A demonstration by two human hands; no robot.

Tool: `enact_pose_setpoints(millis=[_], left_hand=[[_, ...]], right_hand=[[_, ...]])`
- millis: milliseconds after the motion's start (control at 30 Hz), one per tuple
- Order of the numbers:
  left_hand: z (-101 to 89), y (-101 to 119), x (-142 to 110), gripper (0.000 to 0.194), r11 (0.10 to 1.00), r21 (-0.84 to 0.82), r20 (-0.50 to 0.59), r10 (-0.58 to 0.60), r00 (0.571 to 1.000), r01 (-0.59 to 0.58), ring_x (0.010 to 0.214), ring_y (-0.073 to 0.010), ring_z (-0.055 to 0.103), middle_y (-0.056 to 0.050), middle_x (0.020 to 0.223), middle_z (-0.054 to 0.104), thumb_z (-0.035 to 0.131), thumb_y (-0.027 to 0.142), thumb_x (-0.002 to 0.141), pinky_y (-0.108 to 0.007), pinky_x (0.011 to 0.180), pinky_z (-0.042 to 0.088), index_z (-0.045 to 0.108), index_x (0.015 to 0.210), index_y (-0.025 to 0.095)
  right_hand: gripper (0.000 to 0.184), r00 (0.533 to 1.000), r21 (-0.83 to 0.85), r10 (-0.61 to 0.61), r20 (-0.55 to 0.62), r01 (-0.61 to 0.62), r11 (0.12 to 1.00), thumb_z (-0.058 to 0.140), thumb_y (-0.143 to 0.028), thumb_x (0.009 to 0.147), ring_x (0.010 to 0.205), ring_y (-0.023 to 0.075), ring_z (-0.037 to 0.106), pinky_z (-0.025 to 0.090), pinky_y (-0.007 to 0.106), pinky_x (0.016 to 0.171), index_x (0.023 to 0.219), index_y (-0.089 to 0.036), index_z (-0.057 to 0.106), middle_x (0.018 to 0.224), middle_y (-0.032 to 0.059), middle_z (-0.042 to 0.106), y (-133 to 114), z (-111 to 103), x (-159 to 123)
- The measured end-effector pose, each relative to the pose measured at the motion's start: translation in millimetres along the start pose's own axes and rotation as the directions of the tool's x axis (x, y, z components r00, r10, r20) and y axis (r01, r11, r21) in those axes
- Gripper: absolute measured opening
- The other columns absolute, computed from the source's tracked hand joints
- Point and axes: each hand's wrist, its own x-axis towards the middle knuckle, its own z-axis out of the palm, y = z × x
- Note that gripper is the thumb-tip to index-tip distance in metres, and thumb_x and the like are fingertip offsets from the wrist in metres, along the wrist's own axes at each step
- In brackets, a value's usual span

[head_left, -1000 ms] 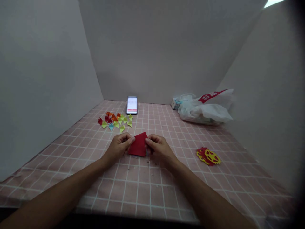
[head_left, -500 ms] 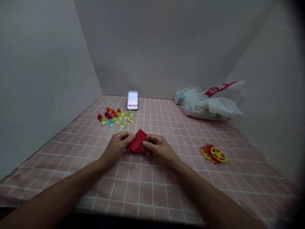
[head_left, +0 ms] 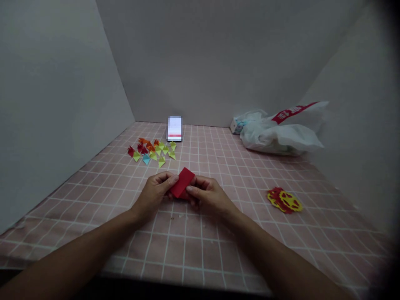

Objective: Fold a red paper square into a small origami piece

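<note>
A small red sheet of folded paper (head_left: 183, 182) is held between both hands above the pink checked cloth. My left hand (head_left: 159, 186) pinches its left edge, thumb on top. On the other side, my right hand (head_left: 204, 191) grips the paper's lower right part with thumb and fingers. The paper is tilted, with a narrow rectangular face upward and another layer showing beneath it. Fingers under the paper are partly hidden. Beyond my left hand lie several small folded paper pieces (head_left: 151, 151) in yellow, orange, red and blue.
A phone with a lit, blurred screen (head_left: 174, 128) stands near the back wall. At the back right, a white plastic bag (head_left: 278, 135) lies beside a small box (head_left: 235, 126). Yellow and red cut-out shapes (head_left: 285, 201) are stacked on the right of the checked cloth (head_left: 246, 175).
The red paper's upper face now looks like a narrower rectangle, where it was a wider diamond. Both hands keep their grip in nearly the same place. The view has shifted slightly.
</note>
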Motion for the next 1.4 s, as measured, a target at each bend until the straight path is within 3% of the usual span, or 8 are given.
enact_pose_setpoints(millis=[533,967,1400], left_hand=[[2.6,0.9,-2.3,0.034,0.999,0.008,0.064,-0.050,0.997,0.050,0.052,-0.0085,0.044,0.003,0.059,0.055,0.073,0.047,0.079,-0.022,0.054,0.038,0.064,0.072,0.016],[2.0,1.5,-4.9,0.032,0.997,0.054,0.107,-0.061,0.992,0.055,0.053,-0.0095,0.045,0.004,0.055,0.053,0.072,0.043,0.080,-0.023,0.056,0.035,0.061,0.066,0.016],[2.0,-0.6,-3.6,0.027,0.993,0.090,0.134,-0.092,0.987,0.080,0.052,-0.0092,0.044,0.003,0.055,0.053,0.074,0.039,0.079,-0.023,0.053,0.032,0.063,0.067,0.017]], right_hand=[[0.020,0.996,-0.025,-0.044,-0.082,0.043,0.999,0.070,-0.036,0.076,0.046,0.0081,0.045,0.032,0.022,0.045,0.080,-0.018,0.063,0.058,-0.0035,0.057,-7.7,5.9,-2.5],[0.035,0.992,-0.005,-0.037,-0.117,0.037,0.999,0.078,-0.047,0.072,0.050,0.0079,0.047,0.033,0.021,0.047,0.089,-0.017,0.071,0.064,-0.0013,0.063,-1.1,7.9,2.0],[0.020,0.988,-0.075,-0.099,-0.118,0.091,0.993,0.072,-0.037,0.080,0.071,0.0141,0.061,0.049,0.027,0.065,0.085,-0.018,0.073,0.080,0.0041,0.070,1.4,11.3,-1.5]])
